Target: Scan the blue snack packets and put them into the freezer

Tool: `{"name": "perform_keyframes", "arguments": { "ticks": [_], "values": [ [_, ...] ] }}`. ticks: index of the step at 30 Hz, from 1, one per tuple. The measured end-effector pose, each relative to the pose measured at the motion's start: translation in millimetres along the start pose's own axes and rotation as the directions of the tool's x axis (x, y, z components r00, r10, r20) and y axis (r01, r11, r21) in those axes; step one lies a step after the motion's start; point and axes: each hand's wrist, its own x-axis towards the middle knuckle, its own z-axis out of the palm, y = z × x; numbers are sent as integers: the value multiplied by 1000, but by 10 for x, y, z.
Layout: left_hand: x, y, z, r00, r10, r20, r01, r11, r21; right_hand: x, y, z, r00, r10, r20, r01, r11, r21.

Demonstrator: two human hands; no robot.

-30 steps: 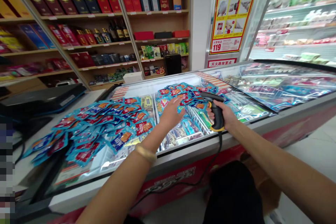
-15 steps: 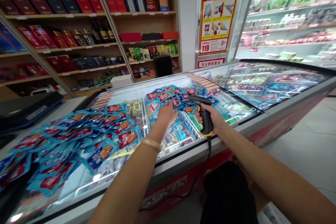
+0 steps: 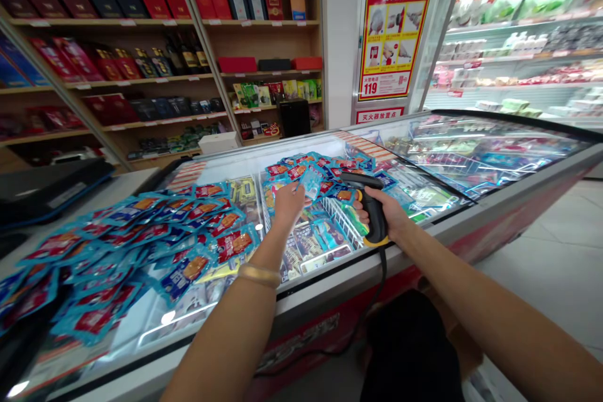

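Light-blue packet (image 3: 312,183) pinched in the left hand (image 3: 288,203), black scanner (image 3: 375,217) clamped in the right hand (image 3: 392,212), red poster (image 3: 396,25) reading "消防栓" and "119" beyond both

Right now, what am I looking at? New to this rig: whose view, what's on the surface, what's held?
No machine: these are a person's two bare hands, seen from a camera worn on the head, looking forward and down. The surface is the glass top of a chest freezer. On it lie a large pile of blue-edged packets at left and a smaller pile farther back. The left hand holds one packet; the right hand grips a black-and-yellow handheld scanner with a cable.
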Motion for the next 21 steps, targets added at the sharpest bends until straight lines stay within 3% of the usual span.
{"name": "perform_keyframes", "arguments": {
  "ticks": [3, 6, 10, 14, 21],
  "values": [
    [11, 26, 0, 958, -255, 131, 286, 883, -372, 1, 11, -13, 999, -19, 32, 19, 1000, -18],
    [-13, 93, 0, 934, -294, 205, 358, 792, -495, 1, 25, -18, 998, -28, 52, 29, 999, -28],
    [-40, 121, 23, 933, -306, 190, 359, 746, -561, 6, 39, 2, 998, 4, 69, -1, 999, -46],
    [-44, 97, 56, 950, -294, 104, 303, 784, -542, 11, 64, 42, 994, 17, 106, -11, 998, -62],
    [-40, 95, 82, 957, -282, 72, 280, 823, -494, 8, 78, 82, 989, 88, 122, -77, 993, -89]
  ]
}}
